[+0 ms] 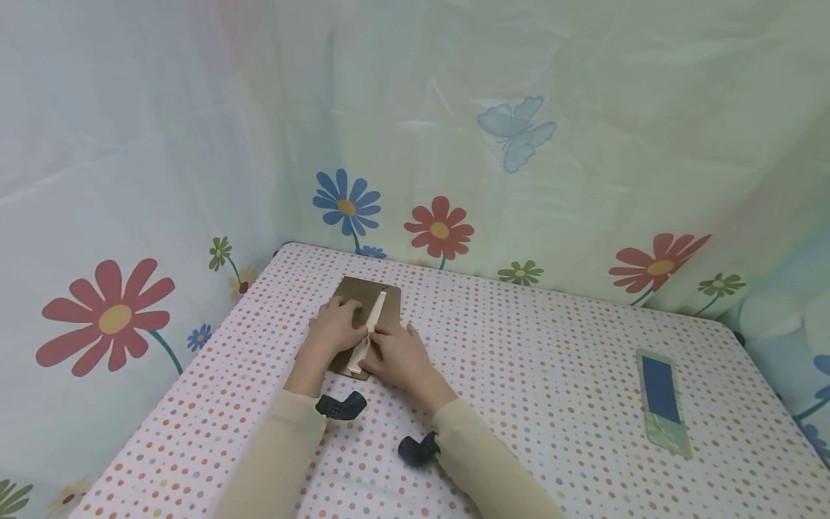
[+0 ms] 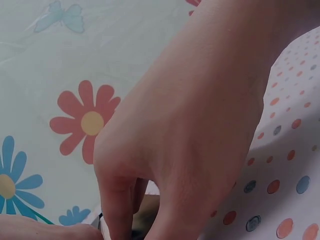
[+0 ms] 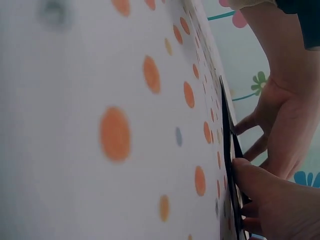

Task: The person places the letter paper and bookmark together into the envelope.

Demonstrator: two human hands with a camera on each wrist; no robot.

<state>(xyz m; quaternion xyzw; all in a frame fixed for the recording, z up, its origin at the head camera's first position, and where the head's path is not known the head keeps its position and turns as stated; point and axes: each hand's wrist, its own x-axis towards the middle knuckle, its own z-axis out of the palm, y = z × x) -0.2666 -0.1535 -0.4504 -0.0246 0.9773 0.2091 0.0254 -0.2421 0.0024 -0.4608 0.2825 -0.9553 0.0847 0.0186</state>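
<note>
A flat brown rectangular piece lies on the dotted cloth, with a long narrow pale strip running lengthwise down it. From the left, my left hand bends over the brown piece, its thumb and forefinger pinching at the strip's middle. My right hand reaches in from the right and pinches the strip close beside the left fingertips. Seen edge-on in the right wrist view, the piece shows thin dark edges under both hands. In the left wrist view, the back of the left hand hides most of it.
On the right of the table lies a flat green-edged piece with a dark blue panel. A polka-dot cloth covers the table. Flower-printed curtains hang around the back and sides. Each wrist wears a black camera mount.
</note>
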